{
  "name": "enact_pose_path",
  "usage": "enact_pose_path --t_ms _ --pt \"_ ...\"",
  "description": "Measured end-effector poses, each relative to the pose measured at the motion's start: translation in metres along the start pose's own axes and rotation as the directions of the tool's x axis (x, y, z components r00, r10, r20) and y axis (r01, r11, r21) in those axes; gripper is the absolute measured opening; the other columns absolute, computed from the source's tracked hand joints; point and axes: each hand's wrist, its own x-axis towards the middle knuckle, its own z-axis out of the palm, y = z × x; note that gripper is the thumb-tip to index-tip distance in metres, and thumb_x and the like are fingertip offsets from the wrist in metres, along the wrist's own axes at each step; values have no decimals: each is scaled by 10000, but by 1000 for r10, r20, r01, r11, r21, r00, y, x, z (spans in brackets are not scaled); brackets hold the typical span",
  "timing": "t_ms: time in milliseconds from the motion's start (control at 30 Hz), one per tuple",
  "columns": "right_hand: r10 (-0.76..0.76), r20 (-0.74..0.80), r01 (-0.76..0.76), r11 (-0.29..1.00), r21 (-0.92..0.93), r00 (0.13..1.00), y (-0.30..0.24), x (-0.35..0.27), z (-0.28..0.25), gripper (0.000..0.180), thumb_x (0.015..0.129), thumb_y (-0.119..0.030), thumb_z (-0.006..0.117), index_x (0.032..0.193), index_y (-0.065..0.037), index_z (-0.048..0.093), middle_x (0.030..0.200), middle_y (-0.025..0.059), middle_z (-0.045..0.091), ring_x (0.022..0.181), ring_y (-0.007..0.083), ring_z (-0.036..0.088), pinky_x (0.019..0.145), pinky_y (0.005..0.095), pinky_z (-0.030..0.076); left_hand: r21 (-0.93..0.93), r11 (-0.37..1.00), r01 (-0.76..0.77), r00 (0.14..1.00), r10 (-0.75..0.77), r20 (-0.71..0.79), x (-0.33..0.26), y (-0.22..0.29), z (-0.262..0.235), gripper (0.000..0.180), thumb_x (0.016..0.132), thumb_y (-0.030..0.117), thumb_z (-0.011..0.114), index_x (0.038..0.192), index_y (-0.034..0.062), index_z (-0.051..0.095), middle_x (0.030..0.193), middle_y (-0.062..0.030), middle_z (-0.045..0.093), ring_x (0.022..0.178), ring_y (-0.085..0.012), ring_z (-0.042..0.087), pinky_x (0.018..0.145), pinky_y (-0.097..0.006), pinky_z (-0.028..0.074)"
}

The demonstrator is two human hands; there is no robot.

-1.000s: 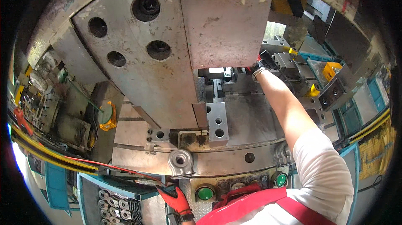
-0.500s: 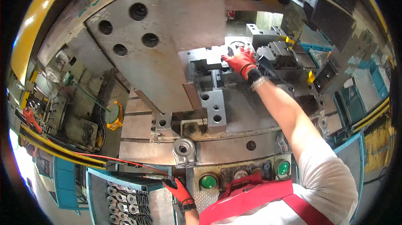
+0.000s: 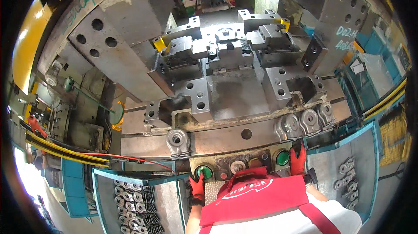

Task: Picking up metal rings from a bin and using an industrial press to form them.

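Half a second ago the right hand (image 3: 298, 162) was stretched over the press die (image 3: 230, 56); now it is back by the control panel (image 3: 220, 163), just beside the right green push button (image 3: 283, 158). The left hand (image 3: 197, 189), earlier by the rim of the left teal bin (image 3: 98, 197), now has a fingertip over the lower edge of the left green push button (image 3: 206, 171); whether it presses cannot be told. Each red-gloved grip is empty, fingers apart. The view has swung too, so the die now sits near its centre, a ring-shaped metal piece (image 3: 226, 33) lying on top. Both buttons are round, glossy green and set in collars at opposite ends of the worn, grimy panel, below the front edge of the press bed (image 3: 217, 143).
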Motion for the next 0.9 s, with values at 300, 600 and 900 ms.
enact_pose_path --t_ms 300,600,900 --pt "216 356 -224 974 -18 909 65 -13 29 889 600 -406 715 1249 28 289 1158 275 435 1090 391 419 897 418 357 -39 999 -16 999 18 45 20 -5 3 836 648 243 750 1287 -27 283 1215 -178 437 1082 -252 446 906 -336 363" --pt "390 326 -358 921 -154 861 27 -14 13 867 564 -527 682 1221 -62 360 1065 264 491 992 409 483 813 464 406 182 978 -105 956 49 289 51 26 25 614 702 245 706 1164 -37 416 1099 -180 495 943 -259 506 797 -364 441" --pt "152 378 -186 981 54 913 22 -10 -5 653 579 -416 699 1090 -70 485 941 200 575 921 363 539 780 430 440 295 951 -95 993 70 96 29 26 5 682 685 255 719 1202 -25 373 1141 -177 464 982 -270 496 796 -368 449"
